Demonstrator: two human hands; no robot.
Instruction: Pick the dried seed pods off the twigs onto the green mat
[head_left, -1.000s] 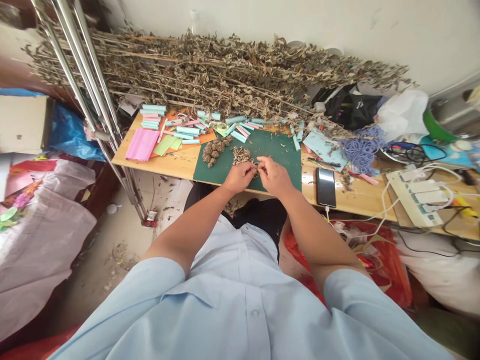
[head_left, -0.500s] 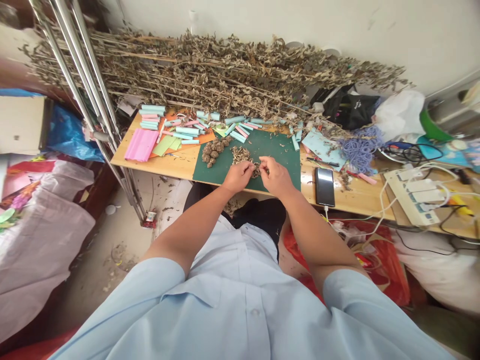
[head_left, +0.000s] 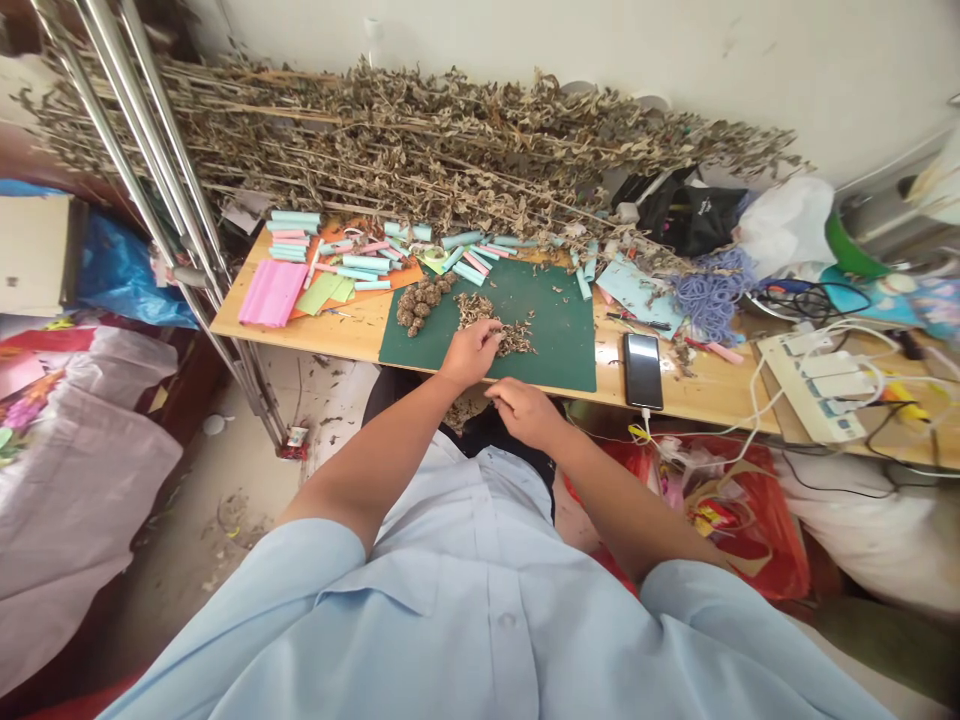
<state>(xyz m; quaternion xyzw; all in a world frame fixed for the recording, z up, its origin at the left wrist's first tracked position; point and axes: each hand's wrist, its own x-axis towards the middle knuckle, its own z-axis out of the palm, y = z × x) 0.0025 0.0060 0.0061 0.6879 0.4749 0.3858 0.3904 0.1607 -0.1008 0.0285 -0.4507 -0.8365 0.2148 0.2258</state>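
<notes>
On the green mat (head_left: 562, 320) lies a loose heap of crumbled dry leaves (head_left: 514, 338), with a cluster of round brown balls (head_left: 422, 302) to its left. My left hand (head_left: 472, 352) rests over the heap's left side, fingers pinched together; what they hold is too small to name. Lower and to the right, my right hand (head_left: 521, 408) hangs just off the mat's front edge, above my lap, with its fingers closed. Whatever is between those fingertips cannot be made out.
Dried stalks (head_left: 420, 140) span the table's back. Paper rolls (head_left: 364, 262) and pink paper (head_left: 274, 292) lie left. A phone (head_left: 643, 370), purple cord (head_left: 712, 295) and power strip (head_left: 810, 385) sit right. Metal poles (head_left: 154, 150) stand left.
My right hand has moved down and toward me, off the mat, uncovering the right part of the leaf heap. My left hand stays by the heap. The whole view has shifted slightly.
</notes>
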